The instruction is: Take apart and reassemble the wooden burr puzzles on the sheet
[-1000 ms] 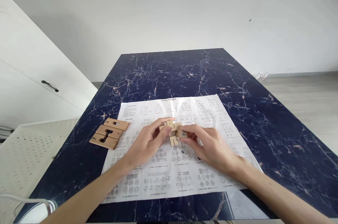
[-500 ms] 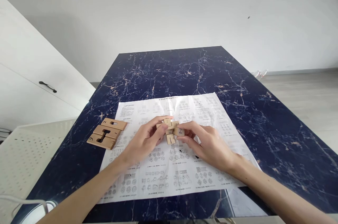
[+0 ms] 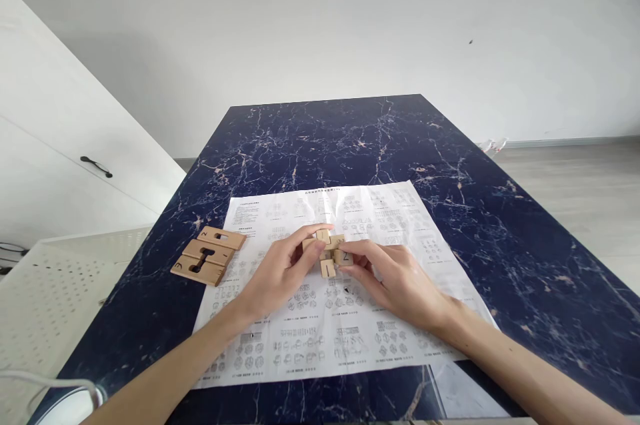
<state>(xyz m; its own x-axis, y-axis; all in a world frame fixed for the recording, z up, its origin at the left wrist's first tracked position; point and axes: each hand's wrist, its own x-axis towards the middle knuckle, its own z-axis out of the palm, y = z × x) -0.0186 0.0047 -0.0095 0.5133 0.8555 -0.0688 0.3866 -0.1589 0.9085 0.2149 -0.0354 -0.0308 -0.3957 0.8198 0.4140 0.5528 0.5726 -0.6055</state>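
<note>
A wooden interlocking puzzle (image 3: 327,269) made of several pale blocks sits between my two hands, above the printed sheet (image 3: 295,361). My left hand (image 3: 280,268) grips its left side, thumb on the near face and fingers behind. With thumb and forefinger, my right hand (image 3: 393,275) pinches a block marked 2 (image 3: 345,258) at the puzzle's right side. Another block face carries a 1. How the blocks lock together inside is hidden. Left of my hands lie flat wooden puzzle pieces (image 3: 209,255), marked with numbers and cut with slots, partly over the sheet's edge.
The sheet shows rows of small diagrams and lies on a dark blue marbled table (image 3: 325,145). A white cabinet with a black handle (image 3: 97,167) stands at the left. At the lower left are a white perforated panel (image 3: 75,278) and a white cable (image 3: 50,381).
The view has shifted slightly, so everything sits a little lower and to the right. The block marked 2 sits slightly closer against the puzzle; both hands keep their grip.
</note>
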